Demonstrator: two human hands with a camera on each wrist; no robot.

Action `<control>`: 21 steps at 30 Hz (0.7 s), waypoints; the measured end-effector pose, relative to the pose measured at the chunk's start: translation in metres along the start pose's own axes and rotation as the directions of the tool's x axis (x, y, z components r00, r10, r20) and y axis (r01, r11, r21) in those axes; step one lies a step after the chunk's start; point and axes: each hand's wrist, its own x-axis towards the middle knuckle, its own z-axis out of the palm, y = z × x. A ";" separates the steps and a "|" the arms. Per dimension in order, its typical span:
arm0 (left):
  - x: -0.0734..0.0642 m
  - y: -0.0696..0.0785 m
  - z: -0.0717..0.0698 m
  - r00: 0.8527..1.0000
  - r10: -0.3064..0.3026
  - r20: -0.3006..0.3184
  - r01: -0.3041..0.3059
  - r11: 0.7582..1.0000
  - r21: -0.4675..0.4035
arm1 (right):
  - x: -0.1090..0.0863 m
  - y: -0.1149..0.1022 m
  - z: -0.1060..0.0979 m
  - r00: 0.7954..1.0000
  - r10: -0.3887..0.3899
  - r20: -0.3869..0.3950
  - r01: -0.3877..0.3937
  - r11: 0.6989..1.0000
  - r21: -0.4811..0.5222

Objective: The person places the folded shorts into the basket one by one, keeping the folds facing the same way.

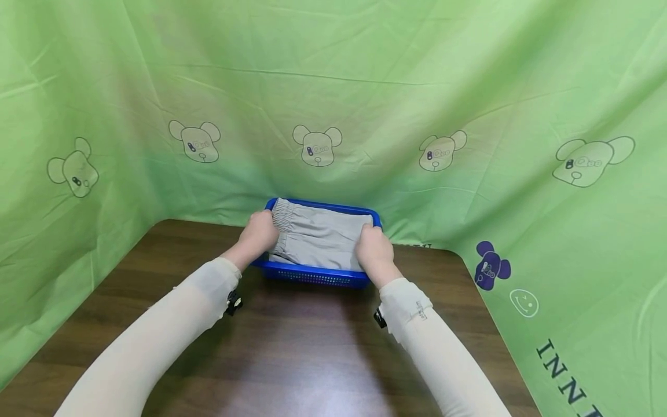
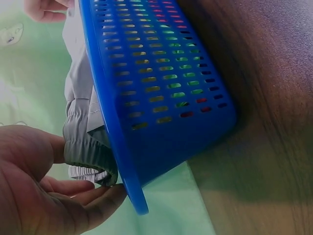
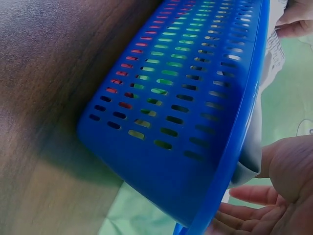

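Folded grey pants (image 1: 325, 234) with a gathered elastic waistband lie across the top of a blue plastic basket (image 1: 312, 275). My left hand (image 1: 259, 233) grips the waistband end; in the left wrist view, its thumb is on the cloth and its fingertips reach the basket's rim (image 2: 105, 105). At the opposite end my right hand (image 1: 375, 250) holds the pants' other edge, its fingers partly hidden behind the rim in the right wrist view. Through the basket's slots, red, green and yellowish contents show, too little of them to tell what they are.
The basket stands near the back of a dark wood-grain table (image 1: 307, 347). Green cloth (image 1: 365, 87) printed with bear heads hangs behind it and along both sides, meeting the table's edges.
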 end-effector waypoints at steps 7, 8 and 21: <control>-0.004 -0.003 -0.001 0.998 0.058 -0.007 -0.058 0.998 0.010 | -0.005 0.002 0.001 1.000 -0.023 -0.007 0.023 1.000 -0.008; -0.005 -0.003 -0.001 0.998 0.067 -0.009 -0.067 0.998 0.012 | -0.006 0.002 0.000 1.000 -0.025 -0.006 0.025 1.000 -0.007; -0.014 -0.013 -0.001 0.964 0.262 -0.044 -0.260 0.965 0.047 | -0.015 0.007 -0.010 0.991 -0.124 -0.053 0.125 0.992 0.018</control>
